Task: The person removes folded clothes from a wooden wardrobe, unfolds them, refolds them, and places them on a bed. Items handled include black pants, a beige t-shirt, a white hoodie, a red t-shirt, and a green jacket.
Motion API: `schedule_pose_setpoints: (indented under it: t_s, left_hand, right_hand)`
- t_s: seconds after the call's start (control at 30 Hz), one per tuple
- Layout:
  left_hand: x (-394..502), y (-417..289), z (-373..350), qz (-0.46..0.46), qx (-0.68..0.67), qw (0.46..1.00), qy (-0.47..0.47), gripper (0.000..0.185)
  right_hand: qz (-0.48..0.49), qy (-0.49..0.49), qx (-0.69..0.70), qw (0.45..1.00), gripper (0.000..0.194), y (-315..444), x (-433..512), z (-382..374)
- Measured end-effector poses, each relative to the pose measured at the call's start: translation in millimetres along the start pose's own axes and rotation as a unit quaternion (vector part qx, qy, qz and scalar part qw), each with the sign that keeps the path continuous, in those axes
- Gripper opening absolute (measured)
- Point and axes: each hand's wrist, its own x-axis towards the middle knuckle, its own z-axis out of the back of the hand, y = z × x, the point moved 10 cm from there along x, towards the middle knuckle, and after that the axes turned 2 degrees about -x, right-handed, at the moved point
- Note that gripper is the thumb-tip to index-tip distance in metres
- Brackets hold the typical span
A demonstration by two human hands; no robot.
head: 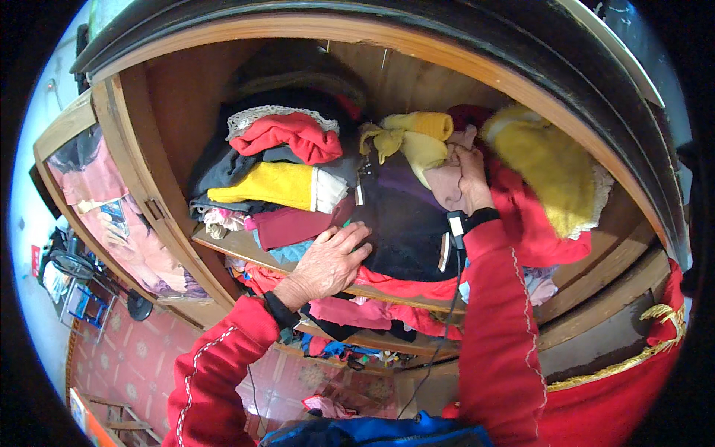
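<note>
Before me is a wooden wardrobe shelf piled with clothes. My left hand point(329, 262) lies flat, fingers slightly spread, at the shelf's front edge, touching the side of a black garment point(402, 223) and near a folded maroon cloth point(296, 226). My right hand point(472, 176) reaches into the pile with its fingers around a pale pink cloth point(444, 184), beside a rolled yellow garment point(419, 134). A yellow fluffy garment point(542, 162) lies over red cloth point(514, 218) at the right. Left of centre are a folded red garment point(287, 137) and a yellow one point(268, 187).
A wardrobe door point(128, 201) with a picture panel stands at the left. Lower shelves hold more clothes, such as a pink garment point(352, 313). A cable point(447, 329) hangs from a small device point(456, 226) at my right wrist. A wooden ladder-like frame point(125, 424) is at lower left.
</note>
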Motion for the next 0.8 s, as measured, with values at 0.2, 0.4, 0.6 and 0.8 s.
schedule_pose_setpoints:
  t_s: [0.2, 0.4, 0.6, 0.8]
  left_hand:
    - [-3, 1, 1, -0.009, -0.013, 0.999, -0.029, 0.043]
    - [-4, -7, 10, -0.039, -0.015, 0.998, -0.044, 0.044]
    - [-17, 6, 80, -0.055, -0.040, 0.985, -0.156, 0.046]
    - [5, 139, 179, 0.080, 0.121, 0.963, -0.226, 0.048]
  right_hand:
    - [0.064, 0.172, -0.449, 0.874, 0.043, 31, -58, -102]
    - [0.133, 0.319, -0.699, 0.626, 0.084, 20, -149, -159]
    - [0.074, 0.337, -0.715, 0.608, 0.083, 4, -144, -154]
    - [0.056, 0.341, -0.711, 0.612, 0.083, -6, -141, -151]
